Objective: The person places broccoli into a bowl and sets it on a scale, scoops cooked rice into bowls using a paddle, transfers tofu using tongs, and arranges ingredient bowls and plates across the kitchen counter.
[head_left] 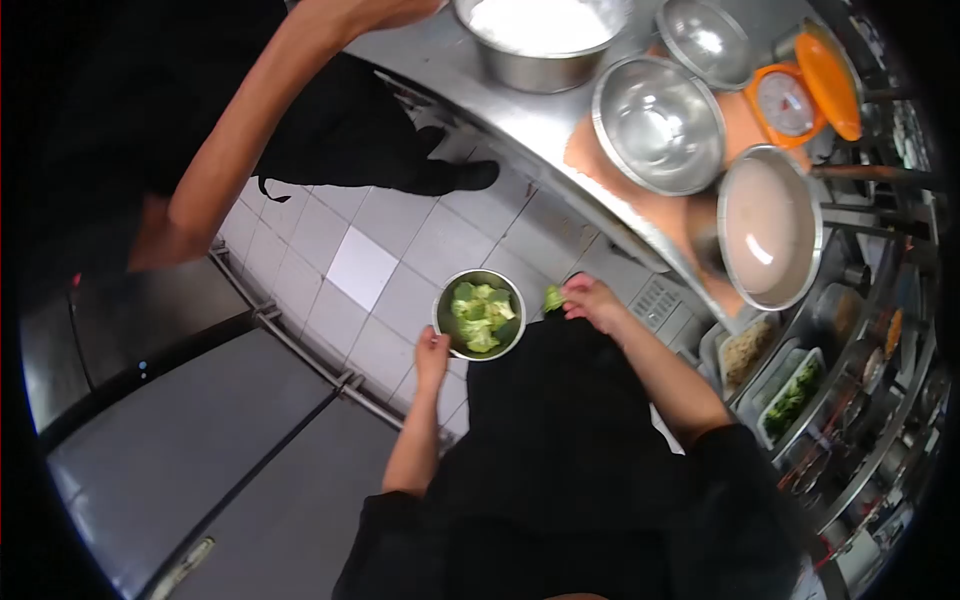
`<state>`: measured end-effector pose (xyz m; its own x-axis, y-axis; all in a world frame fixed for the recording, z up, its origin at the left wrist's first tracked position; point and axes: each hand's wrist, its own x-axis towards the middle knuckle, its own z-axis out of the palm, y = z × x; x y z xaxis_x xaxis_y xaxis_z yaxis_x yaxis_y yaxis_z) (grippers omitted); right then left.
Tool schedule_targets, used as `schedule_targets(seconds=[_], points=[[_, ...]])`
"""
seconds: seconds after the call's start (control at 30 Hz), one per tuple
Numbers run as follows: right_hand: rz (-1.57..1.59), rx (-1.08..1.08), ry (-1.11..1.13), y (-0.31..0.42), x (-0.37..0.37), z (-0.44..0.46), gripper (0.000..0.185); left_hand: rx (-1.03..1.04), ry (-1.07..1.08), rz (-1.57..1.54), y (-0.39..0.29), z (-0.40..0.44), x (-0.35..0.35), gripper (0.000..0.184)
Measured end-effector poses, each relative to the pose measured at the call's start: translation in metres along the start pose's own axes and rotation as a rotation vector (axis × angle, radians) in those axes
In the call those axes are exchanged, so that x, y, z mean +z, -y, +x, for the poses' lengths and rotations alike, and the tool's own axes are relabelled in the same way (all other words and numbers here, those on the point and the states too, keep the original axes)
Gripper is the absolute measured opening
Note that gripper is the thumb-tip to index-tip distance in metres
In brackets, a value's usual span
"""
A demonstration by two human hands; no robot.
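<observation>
My left hand grips the rim of a round metal bowl, held above the tiled floor. Pale and dark green broccoli florets lie in the bowl. To the right of the bowl, my right hand pinches a small green piece of broccoli between its fingers. That piece is apart from the bowl, near the black apron on my front.
A steel counter at the top right bears a large pot, metal bowls and an orange scale. Another person's arm reaches in at upper left. Grey cabinets stand left; food trays right.
</observation>
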<state>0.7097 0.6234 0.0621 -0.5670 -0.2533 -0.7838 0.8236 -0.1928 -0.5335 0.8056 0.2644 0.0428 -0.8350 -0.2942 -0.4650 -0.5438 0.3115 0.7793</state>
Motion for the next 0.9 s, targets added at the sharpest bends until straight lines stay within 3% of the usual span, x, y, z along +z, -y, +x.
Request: schedule_targets(seconds=[0.03,0.1,0.2,0.23,0.33,0.37,0.4,0.47,0.5,0.53,0.6,0.67,0.7,0.73,0.77,0.8,0.9], points=[[0.053,0.032,-0.029,-0.019,-0.009,0.026,0.016,-0.036,-0.012,-0.128,0.025,0.003,0.006,0.009],[0.102,0.087,-0.118,-0.059,-0.035,0.089,0.013,-0.136,0.041,-0.057,0.078,0.018,0.01,0.023],[0.204,0.084,-0.305,-0.092,-0.072,0.182,0.015,-0.191,0.049,0.063,0.095,0.033,0.014,0.024],[0.282,0.05,-0.358,-0.098,-0.084,0.209,0.016,-0.192,0.076,0.047,0.132,0.043,0.013,0.02],[0.3,-0.131,-0.358,-0.091,-0.137,0.282,0.017,-0.165,0.081,-0.06,0.155,0.051,0.017,0.004],[0.516,-0.28,-0.474,-0.079,-0.143,0.295,0.016,-0.176,0.08,-0.115,0.168,0.056,0.021,0.009],[0.561,-0.48,-0.425,-0.067,-0.148,0.298,0.014,-0.156,0.08,-0.121,0.18,0.063,0.024,0.012],[0.606,-0.482,-0.509,-0.072,-0.173,0.323,0.012,-0.099,0.067,-0.104,0.185,0.073,0.032,0.009],[0.655,-0.479,-0.581,-0.077,-0.182,0.324,0.011,-0.103,0.079,-0.106,0.186,0.074,0.034,0.009],[0.466,-0.473,-0.634,-0.089,-0.176,0.322,0.01,-0.105,0.083,-0.094,0.185,0.074,0.034,0.005],[0.111,-0.333,-0.37,-0.113,-0.168,0.317,0.01,-0.125,0.098,-0.138,0.166,0.072,0.032,0.005],[0.187,-0.235,-0.465,-0.108,-0.064,0.237,0.014,-0.084,0.12,-0.114,0.162,0.068,0.025,0.005],[0.015,-0.129,-0.186,-0.139,-0.07,0.237,0.013,-0.06,0.151,-0.119,0.155,0.066,0.019,0.006],[-0.245,-0.149,-0.184,-0.129,-0.027,0.189,0.019,-0.059,0.14,-0.003,0.113,0.054,0.011,0.009],[-0.204,-0.081,-0.135,-0.128,0.006,0.157,0.031,-0.115,0.165,0.028,0.092,0.05,0.003,0.012],[-0.139,-0.054,-0.087,-0.125,0.036,0.124,0.042,-0.023,0.177,0.053,0.086,0.048,-0.005,0.013],[-0.266,-0.182,-0.097,-0.098,0.103,0.031,0.034,0.147,0.205,0.148,0.029,0.032,-0.038,0.013]])
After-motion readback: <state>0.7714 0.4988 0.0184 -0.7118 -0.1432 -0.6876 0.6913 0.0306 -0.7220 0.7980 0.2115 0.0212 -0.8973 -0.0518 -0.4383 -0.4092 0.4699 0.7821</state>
